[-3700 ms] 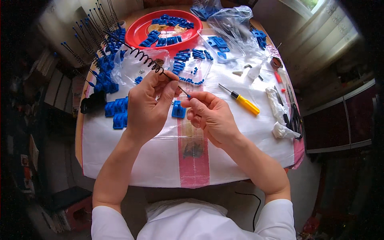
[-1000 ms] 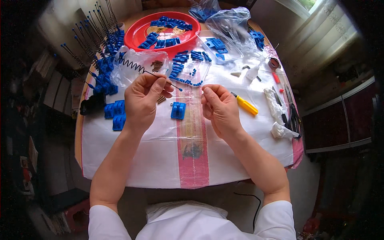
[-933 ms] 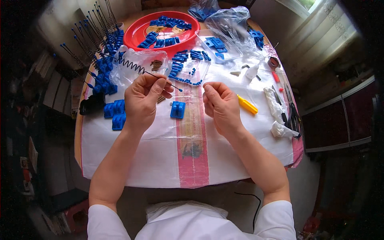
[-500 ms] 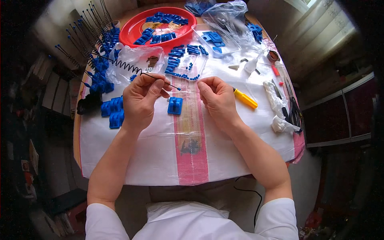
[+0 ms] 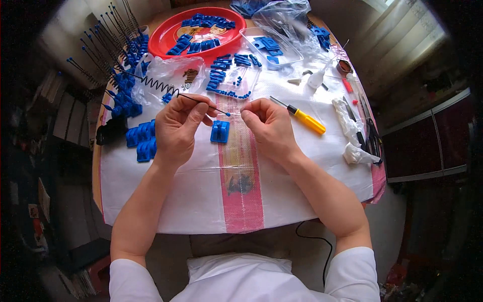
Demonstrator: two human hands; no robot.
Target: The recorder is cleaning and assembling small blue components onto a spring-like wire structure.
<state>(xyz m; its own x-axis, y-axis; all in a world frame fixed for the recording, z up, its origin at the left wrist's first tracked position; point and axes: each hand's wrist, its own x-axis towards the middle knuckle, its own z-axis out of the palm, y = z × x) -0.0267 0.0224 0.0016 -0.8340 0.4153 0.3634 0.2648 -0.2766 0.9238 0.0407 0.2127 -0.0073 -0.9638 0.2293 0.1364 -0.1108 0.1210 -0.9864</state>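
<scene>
Both hands are raised over the front half of the bench (image 5: 96, 171), facing each other across its middle, with a narrow gap between them.

Left hand (image 5: 176, 132): thumb and forefinger pinch the straight shank of a black spring rod (image 5: 160, 85); the remaining fingers are curled behind. The left forearm (image 5: 142, 209) rises from the lower left and leans inward. The rod is held aslant: its coiled part extends up and to the left, over a clear plastic bag (image 5: 173, 68), while the shank runs down to the right and ends in a small blue tip (image 5: 228, 114) beyond the fingers.

Right hand (image 5: 270, 128): thumb and forefinger are pressed together at their ends, the other fingers folded towards the palm. Whether anything small is gripped there cannot be determined. These fingertips stand just to the right of the blue tip, apart from it. The right forearm (image 5: 327, 191) comes in from the lower right, elbow bent outward. Both white sleeves (image 5: 352, 269) end around the elbows.

A blue block (image 5: 219, 132) lies on the bench cover, between the hands and slightly nearer the person than the tip. A yellow-handled screwdriver (image 5: 306, 121) lies just right of the right hand, its shaft directed up and left.
</scene>
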